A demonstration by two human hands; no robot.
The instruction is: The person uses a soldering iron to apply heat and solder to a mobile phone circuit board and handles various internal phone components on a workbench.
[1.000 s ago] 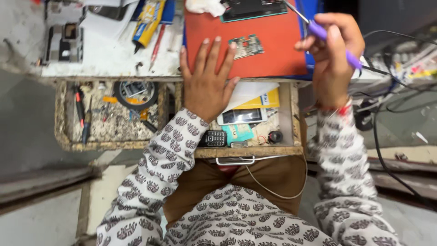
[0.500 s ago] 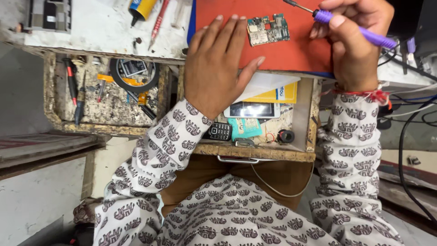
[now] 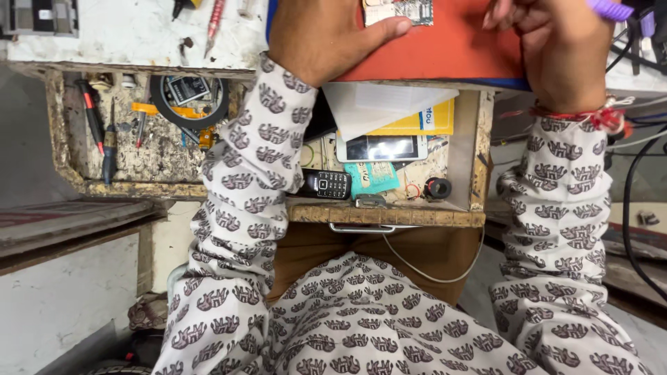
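I judge the step in hand as steadying the work for tool contact. The left hand [image 3: 326, 35] lies flat, released, on the orange rectangular work mat [image 3: 451, 52], thumb tip touching the small green circuit board [image 3: 398, 10] at 12 o'clock, cut by the frame edge. The right hand [image 3: 556, 48] is clenched around the purple-handled tool [image 3: 611, 9] at 1 o'clock. The handle's long axis runs roughly 9-to-3; I cannot see its tip. The next move calls for fine tip placement on the board. The open wooden drawer [image 3: 389, 215] sits at 6 o'clock.
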